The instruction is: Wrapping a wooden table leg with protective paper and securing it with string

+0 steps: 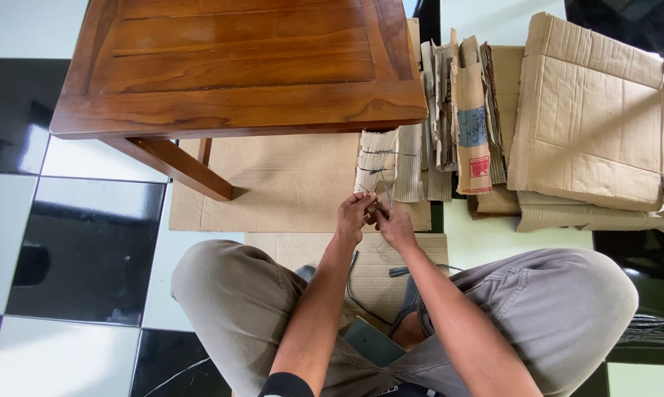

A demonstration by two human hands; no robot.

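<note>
Glossy varnished wood is shown in the table; matt, rough corrugated cardboard in the flattened sheets; polished floor tiles; possibly metal wire.

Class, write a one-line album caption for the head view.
Seated on cardboard, left hand and right hand tie a cardboard bundle.

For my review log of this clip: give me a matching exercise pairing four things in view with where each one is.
Things:
1. wooden table
2. tied cardboard bundle
3. flattened cardboard boxes
4. flat cardboard sheet

Places:
A. stacked at the far right
B. just beyond both hands
C. on the floor under the table's edge
D. top left of the view

Pairs: 1-D, 2-B, 3-A, 4-C
</note>
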